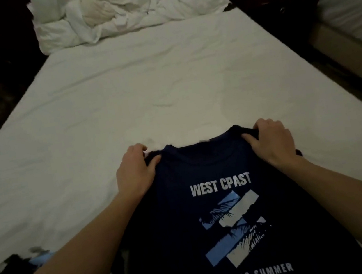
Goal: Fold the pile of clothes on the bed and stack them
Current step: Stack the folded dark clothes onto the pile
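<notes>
Navy T-shirt (pixel 225 212), print up, at the 6 o'clock edge of the bed (pixel 143 83); left hand (pixel 136 170) and right hand (pixel 268 142) each pinch a shoulder in a closed grip, apt holds for light, limp cloth that probably sags wherever unsupported.

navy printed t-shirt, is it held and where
Yes. The left hand and right hand each pinch the navy printed cotton t-shirt at a shoulder, beside the collar.

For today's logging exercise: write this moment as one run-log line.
stage: spreading navy T-shirt | left hand: grips shoulder | right hand: grips shoulder | print: facing up | surface: white bed sheet
</notes>
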Motion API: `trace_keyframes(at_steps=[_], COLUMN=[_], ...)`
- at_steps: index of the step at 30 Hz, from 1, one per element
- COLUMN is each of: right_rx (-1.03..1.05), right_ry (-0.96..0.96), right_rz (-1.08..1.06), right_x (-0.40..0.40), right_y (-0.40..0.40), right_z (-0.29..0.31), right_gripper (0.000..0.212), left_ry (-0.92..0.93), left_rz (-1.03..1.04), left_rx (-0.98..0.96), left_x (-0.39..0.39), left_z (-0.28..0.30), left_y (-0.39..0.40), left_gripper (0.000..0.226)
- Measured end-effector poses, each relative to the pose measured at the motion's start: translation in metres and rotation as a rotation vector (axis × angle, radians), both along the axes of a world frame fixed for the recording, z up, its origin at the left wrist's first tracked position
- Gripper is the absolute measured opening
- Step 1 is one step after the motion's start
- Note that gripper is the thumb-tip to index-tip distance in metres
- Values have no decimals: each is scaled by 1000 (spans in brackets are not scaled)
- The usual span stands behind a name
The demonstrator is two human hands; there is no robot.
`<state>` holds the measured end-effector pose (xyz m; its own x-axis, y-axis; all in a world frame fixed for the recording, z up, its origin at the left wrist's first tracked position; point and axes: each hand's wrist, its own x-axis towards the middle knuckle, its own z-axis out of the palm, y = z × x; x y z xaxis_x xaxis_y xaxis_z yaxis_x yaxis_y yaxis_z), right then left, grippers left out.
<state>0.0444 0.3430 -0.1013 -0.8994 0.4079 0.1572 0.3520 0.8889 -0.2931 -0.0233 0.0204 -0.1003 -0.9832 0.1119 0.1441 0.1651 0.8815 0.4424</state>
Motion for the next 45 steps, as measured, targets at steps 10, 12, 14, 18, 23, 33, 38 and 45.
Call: trace_keyframes(at_steps=[10, 12, 14, 18, 23, 33, 38, 45], right_rx=[-613, -841, -1007, -1317, -1318, -1143, -831, -181], right_ry=[-263, -144, -63, -87, -137, -121, -1, -463], right_rz=[-143, -164, -154, -125, -125, -10, -57, 516], right_x=[109, 125, 133, 132, 130, 145, 121, 151], right_y=[44, 42, 38, 36, 58, 56, -45, -133], right_z=[47, 55, 63, 71, 59, 79, 94, 18], right_gripper=[42, 36, 35, 42, 41, 29, 22, 92], left_ry=[-550, -422, -226, 32, -270, -53, -67, -25], left_rz=[53, 39, 79, 203, 299, -503, -661, -530], left_rx=[-197, -175, -90, 41, 534, -52, -433, -349], left_x=[83, 92, 100, 105, 94, 133, 159, 199], left_z=[50, 60, 78, 117, 129, 26, -4, -18], left_y=[-70, -71, -66, -45, 16, 19, 8, -3], left_gripper=[37, 18, 23, 48, 37, 66, 71, 66])
